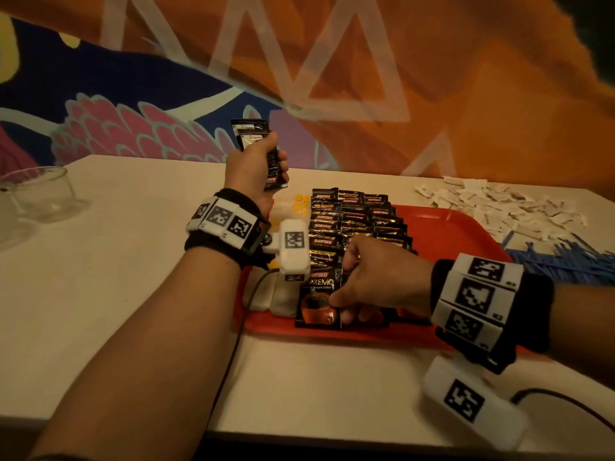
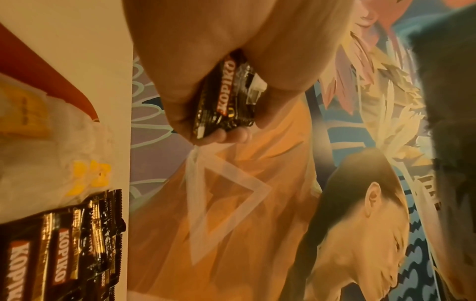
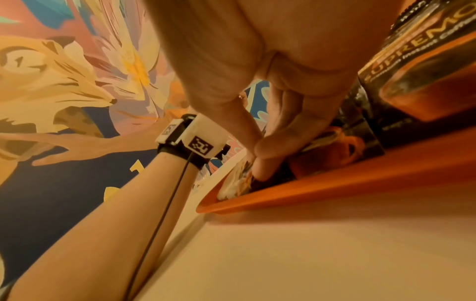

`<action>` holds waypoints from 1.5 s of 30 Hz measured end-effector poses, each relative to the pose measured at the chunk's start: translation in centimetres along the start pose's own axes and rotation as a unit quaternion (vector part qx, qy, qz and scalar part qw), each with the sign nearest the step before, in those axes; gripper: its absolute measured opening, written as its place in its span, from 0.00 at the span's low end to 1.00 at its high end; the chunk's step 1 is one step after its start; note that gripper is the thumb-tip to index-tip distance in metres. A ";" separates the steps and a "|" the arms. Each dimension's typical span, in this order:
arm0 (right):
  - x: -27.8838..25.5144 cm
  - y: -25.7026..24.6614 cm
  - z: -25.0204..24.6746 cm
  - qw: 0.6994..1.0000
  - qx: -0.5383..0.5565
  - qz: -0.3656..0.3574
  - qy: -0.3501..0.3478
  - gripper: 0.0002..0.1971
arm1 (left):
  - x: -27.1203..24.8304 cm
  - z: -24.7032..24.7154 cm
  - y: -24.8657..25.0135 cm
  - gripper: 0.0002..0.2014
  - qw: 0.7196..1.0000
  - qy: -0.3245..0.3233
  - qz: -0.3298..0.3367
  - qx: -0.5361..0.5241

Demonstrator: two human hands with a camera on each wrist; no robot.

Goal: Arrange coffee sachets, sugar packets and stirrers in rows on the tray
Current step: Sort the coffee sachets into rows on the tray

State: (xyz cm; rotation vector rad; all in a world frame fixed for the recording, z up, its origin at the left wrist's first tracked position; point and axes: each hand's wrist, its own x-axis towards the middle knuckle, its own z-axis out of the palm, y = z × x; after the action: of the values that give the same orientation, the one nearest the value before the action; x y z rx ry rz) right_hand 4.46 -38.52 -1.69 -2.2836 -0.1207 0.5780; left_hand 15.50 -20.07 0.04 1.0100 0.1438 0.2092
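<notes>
Pinching a tray [image 1: 466, 227] sachet [image 1: 319, 304], apparently, the right hand [image 1: 376, 277]; left hand [image 1: 253, 168] grip clamped on spare sachets [image 1: 263, 144].

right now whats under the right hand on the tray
The right hand pinches a black Kopiko sachet lying at the red tray's near edge. Whatever lies beneath the palm is hidden.

I'm holding my left hand [image 1: 256, 168] raised at the far side, forearm reaching away from me, fingers curling tight round what it grips. My right hand [image 1: 372, 281] is reaching in low from the right — knuckles up, thumb and fingertips [image 3: 265, 163] pinching downward at the near edge.
</notes>
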 end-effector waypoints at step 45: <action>4.2 -0.6 -8.5 0.878 -0.024 -0.306 0.366 0.13 | -3.6 4.1 -2.9 0.18 0.992 -0.123 -0.008 0.014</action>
State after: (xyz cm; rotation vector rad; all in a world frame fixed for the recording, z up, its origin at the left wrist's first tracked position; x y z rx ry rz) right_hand 12.00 -42.66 2.40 -2.1851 -0.4597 -0.6237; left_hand 13.20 -25.76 -0.21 1.0544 -0.0698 0.0670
